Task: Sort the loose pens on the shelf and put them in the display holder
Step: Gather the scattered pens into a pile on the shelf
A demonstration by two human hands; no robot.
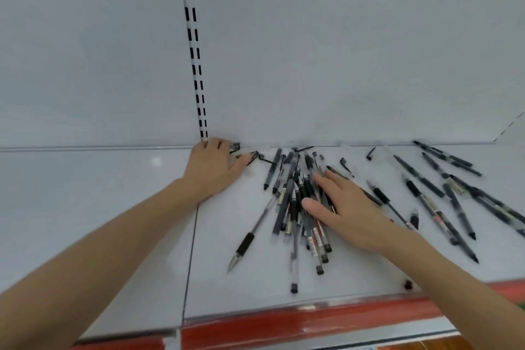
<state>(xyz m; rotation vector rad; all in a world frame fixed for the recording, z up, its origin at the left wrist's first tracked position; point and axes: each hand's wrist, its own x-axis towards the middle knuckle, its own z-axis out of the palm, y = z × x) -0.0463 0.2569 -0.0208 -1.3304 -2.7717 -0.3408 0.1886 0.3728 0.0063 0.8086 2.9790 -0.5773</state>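
Observation:
Several black and clear pens (289, 207) lie in a loose heap on the white shelf (113, 207), tips pointing toward me. More pens (431, 196) are scattered to the right. My right hand (349, 207) lies flat on the heap with straight fingers pressing the pens. My left hand (213, 170) rests at the back of the shelf, its fingers reaching a few small black pen caps (250, 155) by the back wall; whether it holds any is unclear. No display holder is in view.
A white back panel with a slotted upright (196, 65) rises behind the shelf. A red price strip (284, 321) runs along the front edge. A seam (190, 250) divides the shelf into two boards. Loose caps (345, 163) lie near the back wall.

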